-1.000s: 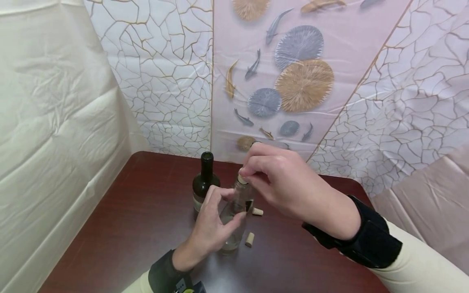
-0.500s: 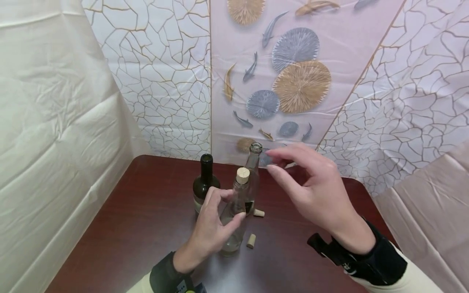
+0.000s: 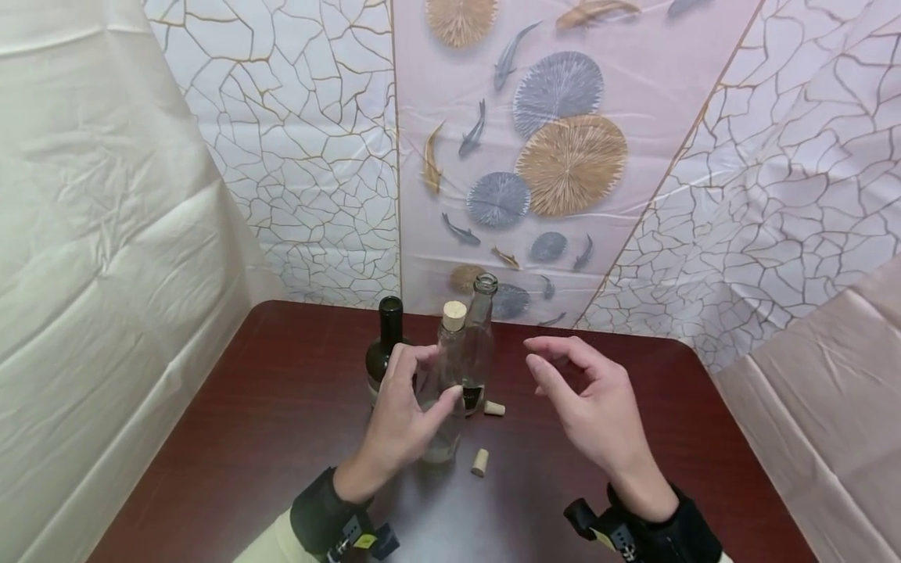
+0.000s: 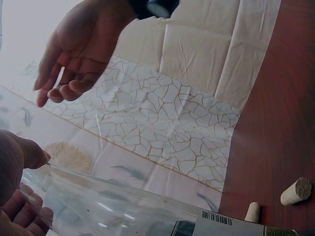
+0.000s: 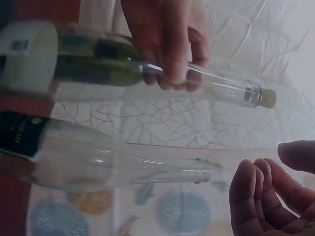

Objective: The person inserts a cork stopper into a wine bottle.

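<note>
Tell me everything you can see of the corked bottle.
The corked bottle is clear, glass-like, with a slim neck and apparently a barcoded label. A cork plugs its mouth, top protruding. Upright in front of another clear bottle, it's gripped by the left hand; whether it touches the table is unclear.

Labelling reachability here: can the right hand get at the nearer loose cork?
Likely yes: the right hand holds nothing, and in the head view nothing stands between it and the nearer cork; the corked bottle is on the cork's other side.

A dark red table point(image 3: 232, 446) stands before a fish-patterned cloth point(image 3: 493, 148); a plain cream cloth point(image 3: 120, 266) hangs at left.
</note>
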`<state>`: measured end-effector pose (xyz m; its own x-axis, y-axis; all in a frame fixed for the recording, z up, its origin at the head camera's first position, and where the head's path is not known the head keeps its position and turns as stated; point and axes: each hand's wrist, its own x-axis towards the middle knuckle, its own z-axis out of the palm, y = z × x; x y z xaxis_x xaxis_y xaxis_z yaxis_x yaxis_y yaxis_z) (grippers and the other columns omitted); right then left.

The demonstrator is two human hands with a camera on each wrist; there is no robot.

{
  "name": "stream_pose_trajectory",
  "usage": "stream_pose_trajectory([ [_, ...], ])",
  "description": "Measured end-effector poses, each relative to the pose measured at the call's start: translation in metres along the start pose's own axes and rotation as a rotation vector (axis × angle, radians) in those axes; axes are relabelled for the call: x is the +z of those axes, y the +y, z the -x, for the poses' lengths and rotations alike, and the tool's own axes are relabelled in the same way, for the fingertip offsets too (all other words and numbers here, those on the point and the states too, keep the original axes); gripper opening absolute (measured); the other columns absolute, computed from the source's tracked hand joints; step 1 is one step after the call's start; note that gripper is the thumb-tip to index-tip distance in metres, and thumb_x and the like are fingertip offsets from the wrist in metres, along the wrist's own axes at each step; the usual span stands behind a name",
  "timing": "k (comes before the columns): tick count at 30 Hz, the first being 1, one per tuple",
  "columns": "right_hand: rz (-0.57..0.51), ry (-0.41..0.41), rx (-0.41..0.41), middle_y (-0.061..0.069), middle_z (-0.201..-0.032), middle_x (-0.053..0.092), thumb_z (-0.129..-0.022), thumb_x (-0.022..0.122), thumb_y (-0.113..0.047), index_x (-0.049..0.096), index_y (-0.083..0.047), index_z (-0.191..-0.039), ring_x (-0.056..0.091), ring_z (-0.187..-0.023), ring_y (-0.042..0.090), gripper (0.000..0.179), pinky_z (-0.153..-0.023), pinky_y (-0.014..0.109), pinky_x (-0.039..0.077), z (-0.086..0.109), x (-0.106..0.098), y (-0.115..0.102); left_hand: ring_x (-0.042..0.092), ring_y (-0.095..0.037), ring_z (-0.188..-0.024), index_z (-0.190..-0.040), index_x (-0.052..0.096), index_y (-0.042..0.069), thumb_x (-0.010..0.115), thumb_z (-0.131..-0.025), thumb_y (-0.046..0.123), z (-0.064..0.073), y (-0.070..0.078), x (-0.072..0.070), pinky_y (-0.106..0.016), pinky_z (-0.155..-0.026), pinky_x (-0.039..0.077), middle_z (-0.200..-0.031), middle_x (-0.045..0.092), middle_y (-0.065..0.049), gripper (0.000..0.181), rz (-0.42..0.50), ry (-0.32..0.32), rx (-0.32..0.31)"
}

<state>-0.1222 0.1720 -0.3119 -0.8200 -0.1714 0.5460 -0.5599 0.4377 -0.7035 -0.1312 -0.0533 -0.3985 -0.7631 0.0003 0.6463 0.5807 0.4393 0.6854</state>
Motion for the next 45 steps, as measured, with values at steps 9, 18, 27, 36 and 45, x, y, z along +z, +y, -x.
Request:
stream_pose_trajectory([
  [9, -0.03, -0.003, 0.083, 0.0, -0.085, 0.066, -0.094, 0.065, -0.025, 0.07, -0.016, -0.113, 0.063, -0.065, 0.011, 0.021, -0.056, 0.024, 0.051, 0.005, 0.011, 0.012, 0.05, -0.015, -0.107, -0.127, 0.052, 0.008, 0.074, -0.085, 0.019, -0.006, -0.007, 0.003, -0.043, -0.089, 0.05, -0.119, 0.052, -0.008, 0.049, -0.019, 0.004, 0.008],
  [18, -0.059, -0.016, 0.132, 0.004, -0.085, 0.067, -0.093, 0.066, -0.028, 0.071, -0.015, -0.11, 0.063, -0.063, 0.012, 0.022, -0.059, 0.025, 0.055, 0.011, 0.02, 0.024, 0.053, -0.016, -0.11, -0.134, 0.051, 0.007, 0.074, -0.085, 0.021, -0.006, -0.006, 0.002, -0.042, -0.093, 0.052, -0.121, 0.053, -0.008, 0.056, -0.077, 0.01, 0.027],
  [27, -0.113, -0.033, 0.158, 0.012, -0.079, 0.064, -0.093, 0.066, -0.03, 0.07, -0.015, -0.109, 0.063, -0.063, 0.015, 0.022, -0.058, 0.029, 0.058, 0.011, 0.023, 0.021, 0.057, -0.02, -0.107, -0.137, 0.052, 0.008, 0.079, -0.081, 0.027, -0.003, -0.009, -0.005, -0.04, -0.087, 0.054, -0.122, 0.057, -0.009, 0.066, -0.166, 0.067, 0.127],
  [36, -0.206, 0.017, 0.24, 0.016, -0.09, 0.069, -0.089, 0.071, -0.02, 0.068, -0.003, -0.106, 0.068, -0.064, 0.022, 0.025, -0.06, 0.028, 0.059, 0.025, 0.03, 0.04, 0.054, -0.015, -0.087, -0.113, 0.062, 0.006, 0.076, -0.081, 0.009, 0.027, -0.022, -0.012, -0.034, -0.069, 0.051, -0.101, 0.057, -0.006, 0.035, -0.029, 0.152, 0.212],
  [45, -0.214, 0.058, 0.389, 0.015, -0.09, 0.071, -0.087, 0.073, -0.024, 0.069, -0.004, -0.104, 0.069, -0.067, 0.02, 0.027, -0.062, 0.029, 0.059, 0.046, 0.053, 0.067, 0.054, -0.012, -0.074, -0.102, 0.062, 0.007, 0.075, -0.081, 0.003, 0.064, -0.041, -0.009, -0.032, -0.055, 0.052, -0.089, 0.056, -0.004, 0.025, 0.026, 0.128, 0.076],
])
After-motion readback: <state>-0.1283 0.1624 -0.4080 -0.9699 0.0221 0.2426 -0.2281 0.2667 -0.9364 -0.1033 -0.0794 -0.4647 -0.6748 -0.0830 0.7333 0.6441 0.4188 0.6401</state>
